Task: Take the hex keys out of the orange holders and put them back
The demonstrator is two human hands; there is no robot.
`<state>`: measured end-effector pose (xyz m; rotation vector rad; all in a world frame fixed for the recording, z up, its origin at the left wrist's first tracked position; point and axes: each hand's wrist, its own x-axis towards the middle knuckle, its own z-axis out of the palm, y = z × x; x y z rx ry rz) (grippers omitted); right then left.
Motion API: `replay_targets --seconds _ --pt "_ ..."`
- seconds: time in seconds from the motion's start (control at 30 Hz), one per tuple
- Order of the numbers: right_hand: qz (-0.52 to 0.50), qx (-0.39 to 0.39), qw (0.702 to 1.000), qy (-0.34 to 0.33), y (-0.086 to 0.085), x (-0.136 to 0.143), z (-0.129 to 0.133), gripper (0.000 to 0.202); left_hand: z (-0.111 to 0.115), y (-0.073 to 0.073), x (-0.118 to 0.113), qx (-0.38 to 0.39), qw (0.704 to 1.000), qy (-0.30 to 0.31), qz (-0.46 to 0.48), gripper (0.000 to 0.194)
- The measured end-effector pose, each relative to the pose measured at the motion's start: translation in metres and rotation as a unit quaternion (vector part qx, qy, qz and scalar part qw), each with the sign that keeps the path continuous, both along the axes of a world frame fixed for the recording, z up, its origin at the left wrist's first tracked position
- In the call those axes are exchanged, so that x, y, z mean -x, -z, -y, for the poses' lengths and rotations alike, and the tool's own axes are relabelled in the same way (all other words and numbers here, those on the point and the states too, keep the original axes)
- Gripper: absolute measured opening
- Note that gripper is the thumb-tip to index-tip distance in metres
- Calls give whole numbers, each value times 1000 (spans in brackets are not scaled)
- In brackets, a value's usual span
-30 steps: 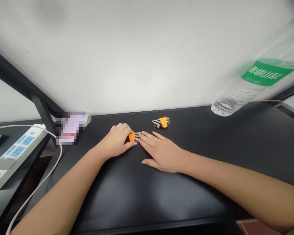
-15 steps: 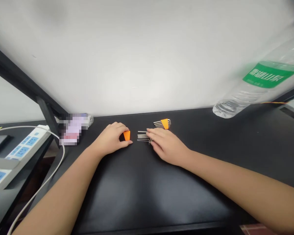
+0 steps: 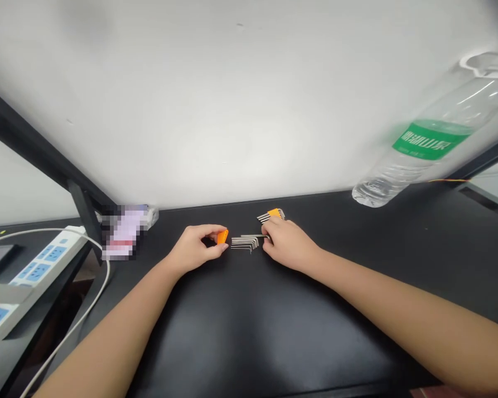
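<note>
Between the thumb and fingers of my left hand (image 3: 197, 246) is an orange hex key holder (image 3: 223, 237), tilted up from the black tabletop. My right hand (image 3: 288, 241) pinches the bent end of one hex key (image 3: 251, 236), whose long arm points left toward the holder. Several loose L-shaped hex keys (image 3: 244, 242) lie side by side on the table between my hands. Just behind my right hand rests a second set of hex keys (image 3: 264, 217) in its own orange holder (image 3: 276, 213), partly hidden by my fingers.
A large clear bottle with a green label (image 3: 431, 139) stands by the wall at the right. At the left are a pixelated pinkish item (image 3: 126, 229), a white power strip (image 3: 37, 271), a white cable (image 3: 108, 271) and a black metal frame (image 3: 33, 146).
My right hand has drawn back slightly to the right and now grips one hex key apart from the row. My left hand has tipped the orange holder up.
</note>
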<state>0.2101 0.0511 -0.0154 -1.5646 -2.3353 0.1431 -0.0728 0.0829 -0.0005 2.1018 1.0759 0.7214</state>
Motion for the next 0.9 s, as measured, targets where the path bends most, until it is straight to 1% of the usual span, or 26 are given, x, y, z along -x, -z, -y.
replay_targets --seconds 0.1,0.2,0.33,0.43,0.5,0.6,0.77,0.9 --pt "2 51 998 33 -2 -5 -1 5 -3 3 2 19 1000 -8 18 36" --pt "-68 78 994 25 0 -8 -6 10 -5 4 3 22 1000 -5 15 36" --pt "-224 63 972 -32 2 -5 -8 6 -3 4 2 -2 1000 7 5 33" --pt "-280 18 958 -60 0 1 -3 6 1 3 -1 -53 998 20 6 32" --pt "-286 -13 955 -82 -2 3 0 7 4 2 -4 -90 996 27 9 34" --pt "-285 -49 951 -109 -3 3 3 9 7 0 -8 -117 992 35 6 35" --pt "-286 -90 945 -129 0 1 0 12 9 -2 -9 -137 989 49 -15 37" --pt "-245 -105 951 -159 0 0 2 16 10 -2 -8 -137 989 50 -29 37"
